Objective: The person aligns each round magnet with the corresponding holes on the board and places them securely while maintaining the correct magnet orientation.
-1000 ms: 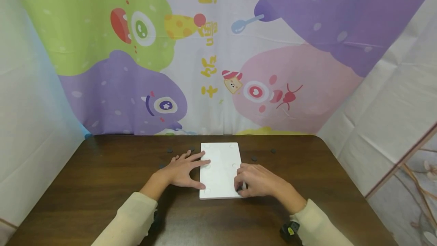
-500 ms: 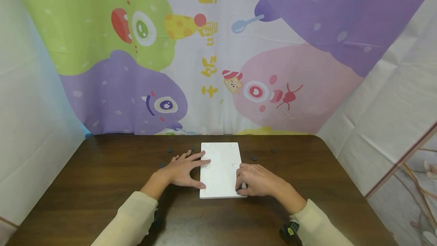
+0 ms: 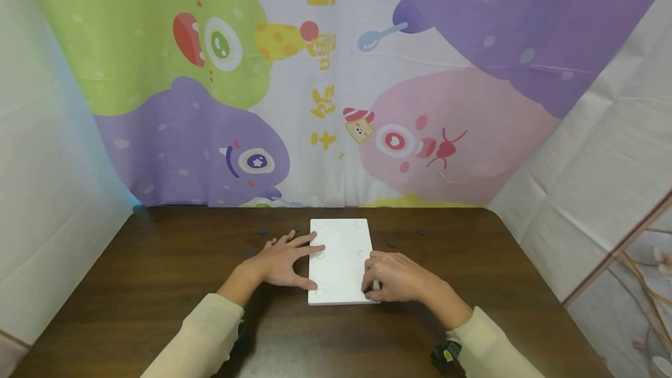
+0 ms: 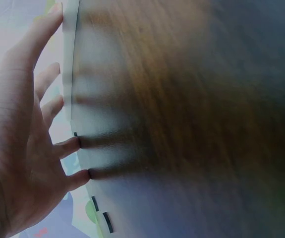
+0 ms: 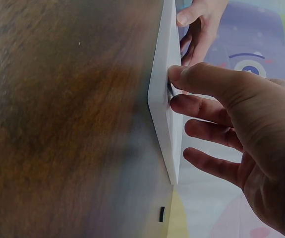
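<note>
Pinched betw. thumb + index of R hand point(image 3: 395, 276): small dk disc point(image 5: 170, 90), at near-R corner of white board point(image 3: 341, 270). Board lies flat on brown table point(image 3: 325, 343), approx. centred L–R, w/ 5 shallow round marks point(image 3: 362, 254) visible. L hand point(image 3: 280, 264) spread, fingers approx. straight; thumb + 2 fingertips on board's L edge, other 2 touching table. Loose dk discs point(image 3: 391, 243): 3 L of board, 2 R. Lt sleeves point(image 3: 205, 331) on both arms; cartoon-print curtain point(image 3: 341, 179) behind.
</note>
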Available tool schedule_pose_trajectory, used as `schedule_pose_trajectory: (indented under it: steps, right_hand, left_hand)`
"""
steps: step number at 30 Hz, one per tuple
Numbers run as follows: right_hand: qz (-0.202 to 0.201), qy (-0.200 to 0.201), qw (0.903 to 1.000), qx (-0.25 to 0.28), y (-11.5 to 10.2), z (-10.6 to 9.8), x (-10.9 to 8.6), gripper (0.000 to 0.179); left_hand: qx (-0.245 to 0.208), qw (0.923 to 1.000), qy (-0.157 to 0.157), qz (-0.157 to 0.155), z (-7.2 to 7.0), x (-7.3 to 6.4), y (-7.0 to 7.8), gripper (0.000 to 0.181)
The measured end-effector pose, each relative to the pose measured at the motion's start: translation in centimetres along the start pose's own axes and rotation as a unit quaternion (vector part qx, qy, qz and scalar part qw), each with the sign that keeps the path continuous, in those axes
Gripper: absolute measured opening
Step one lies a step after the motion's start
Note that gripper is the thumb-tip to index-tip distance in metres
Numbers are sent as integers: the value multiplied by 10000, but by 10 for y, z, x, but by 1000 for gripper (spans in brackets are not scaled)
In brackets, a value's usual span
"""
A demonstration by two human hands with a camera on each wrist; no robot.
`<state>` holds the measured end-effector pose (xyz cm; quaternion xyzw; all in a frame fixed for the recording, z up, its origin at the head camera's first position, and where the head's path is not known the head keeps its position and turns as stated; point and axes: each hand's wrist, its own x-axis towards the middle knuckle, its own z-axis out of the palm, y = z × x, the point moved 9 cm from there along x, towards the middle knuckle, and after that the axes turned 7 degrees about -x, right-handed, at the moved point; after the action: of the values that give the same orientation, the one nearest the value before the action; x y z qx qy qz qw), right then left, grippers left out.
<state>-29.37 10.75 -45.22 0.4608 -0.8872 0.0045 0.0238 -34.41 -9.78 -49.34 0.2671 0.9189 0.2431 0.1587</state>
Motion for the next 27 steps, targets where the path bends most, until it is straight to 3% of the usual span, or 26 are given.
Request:
schedule_pose_trajectory:
  steps: [27]
  right_hand:
    - [206, -21, 9993, 298, 9, -9, 0, 5]
  left_hand:
    - [2, 10000, -3, -59, 1, 2, -2, 95]
